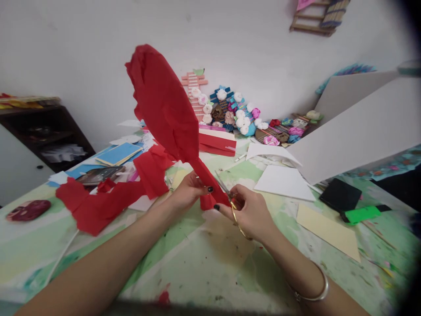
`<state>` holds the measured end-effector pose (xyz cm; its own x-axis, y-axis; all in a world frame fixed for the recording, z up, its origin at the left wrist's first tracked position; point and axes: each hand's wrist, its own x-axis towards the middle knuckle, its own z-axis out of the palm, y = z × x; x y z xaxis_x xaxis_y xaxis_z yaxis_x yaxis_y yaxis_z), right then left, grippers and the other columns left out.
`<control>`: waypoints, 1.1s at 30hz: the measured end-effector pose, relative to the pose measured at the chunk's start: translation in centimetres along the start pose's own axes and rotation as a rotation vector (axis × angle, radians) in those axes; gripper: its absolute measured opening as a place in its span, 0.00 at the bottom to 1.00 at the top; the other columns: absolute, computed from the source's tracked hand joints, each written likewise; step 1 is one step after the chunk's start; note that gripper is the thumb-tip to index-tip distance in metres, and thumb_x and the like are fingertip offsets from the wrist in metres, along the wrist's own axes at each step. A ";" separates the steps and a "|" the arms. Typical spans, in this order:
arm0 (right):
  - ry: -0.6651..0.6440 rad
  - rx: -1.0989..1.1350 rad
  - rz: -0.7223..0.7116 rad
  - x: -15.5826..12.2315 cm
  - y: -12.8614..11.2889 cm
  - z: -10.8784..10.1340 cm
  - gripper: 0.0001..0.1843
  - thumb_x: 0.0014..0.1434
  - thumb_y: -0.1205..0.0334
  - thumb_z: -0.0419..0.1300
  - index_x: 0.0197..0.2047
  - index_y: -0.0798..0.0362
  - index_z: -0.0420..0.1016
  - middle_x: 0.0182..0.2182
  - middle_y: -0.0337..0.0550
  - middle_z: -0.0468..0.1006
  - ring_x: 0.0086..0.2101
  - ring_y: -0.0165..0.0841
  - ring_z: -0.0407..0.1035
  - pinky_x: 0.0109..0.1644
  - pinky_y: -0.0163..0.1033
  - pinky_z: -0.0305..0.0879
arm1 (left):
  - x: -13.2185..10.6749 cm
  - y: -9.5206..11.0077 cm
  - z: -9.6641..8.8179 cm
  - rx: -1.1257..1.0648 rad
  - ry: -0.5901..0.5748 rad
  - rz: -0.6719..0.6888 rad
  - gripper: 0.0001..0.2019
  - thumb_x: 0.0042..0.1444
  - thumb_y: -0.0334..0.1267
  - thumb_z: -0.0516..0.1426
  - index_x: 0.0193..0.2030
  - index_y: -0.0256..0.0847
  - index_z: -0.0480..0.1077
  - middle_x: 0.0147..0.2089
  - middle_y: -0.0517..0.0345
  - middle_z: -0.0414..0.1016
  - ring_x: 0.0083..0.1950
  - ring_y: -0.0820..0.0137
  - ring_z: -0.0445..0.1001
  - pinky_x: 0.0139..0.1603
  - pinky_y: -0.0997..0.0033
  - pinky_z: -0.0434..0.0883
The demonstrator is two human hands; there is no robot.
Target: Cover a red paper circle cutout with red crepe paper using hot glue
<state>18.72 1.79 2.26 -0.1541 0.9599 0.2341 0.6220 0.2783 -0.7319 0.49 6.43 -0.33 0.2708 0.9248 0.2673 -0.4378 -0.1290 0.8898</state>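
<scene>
My left hand [188,191] is closed around the narrow lower part of a large red crepe-paper piece [166,107]. Its broad, oval upper part stands tilted to the left, with a ruffled edge. In my right hand [253,213] is a pair of scissors [234,213] with gold handles. The blades point up and left, alongside the red strip below the oval. Whether they are cutting into it I cannot tell. My right thumb is close to the strip's lower end. More red crepe paper [98,206] lies crumpled on the table to the left.
Paper flowers [243,120] and stick crafts line the wall. White boards [284,182], a cream card [329,230], a black square [340,194] and a green marker-like item [362,215] lie right. Blue cards [118,153] and a dark red case [29,210] are left.
</scene>
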 end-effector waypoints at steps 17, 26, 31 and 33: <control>0.135 0.008 -0.373 -0.1 0.7 0.5 0.19 0.54 0.67 0.56 0.49 0.57 0.76 0.23 0.37 0.73 0.25 0.28 0.64 0.31 0.34 0.62 | 0.1 0.1 0.0 -0.039 -0.031 -0.034 0.15 0.42 0.27 0.68 0.37 0.37 0.72 0.34 0.57 0.81 0.36 0.67 0.79 0.41 0.68 0.74; 0.261 -0.165 -0.583 0.2 1.7 0.9 0.18 0.60 0.61 0.57 0.52 0.57 0.75 0.24 0.39 0.74 0.23 0.28 0.64 0.28 0.33 0.63 | -0.1 0.2 0.1 -0.037 -0.030 -0.069 0.15 0.41 0.27 0.68 0.37 0.37 0.72 0.35 0.56 0.81 0.37 0.67 0.79 0.41 0.68 0.74; 0.330 -0.242 -0.629 0.2 2.1 1.1 0.17 0.61 0.62 0.58 0.50 0.62 0.76 0.22 0.40 0.72 0.22 0.28 0.64 0.27 0.32 0.62 | -0.2 0.3 0.2 -0.045 -0.056 -0.075 0.16 0.42 0.26 0.67 0.38 0.37 0.72 0.37 0.55 0.81 0.39 0.66 0.79 0.44 0.66 0.74; 0.343 -0.267 -0.634 0.2 2.2 1.2 0.18 0.61 0.61 0.58 0.51 0.60 0.76 0.23 0.40 0.72 0.22 0.28 0.64 0.27 0.32 0.62 | -0.2 0.3 0.3 -0.044 -0.063 -0.074 0.16 0.42 0.26 0.67 0.39 0.37 0.72 0.38 0.55 0.81 0.40 0.66 0.79 0.45 0.65 0.74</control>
<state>19.15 2.62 -0.04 -0.3235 0.5429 0.7750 0.6649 0.7131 -0.2220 0.54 6.08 -0.04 0.3568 0.9066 0.2253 -0.4512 -0.0439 0.8913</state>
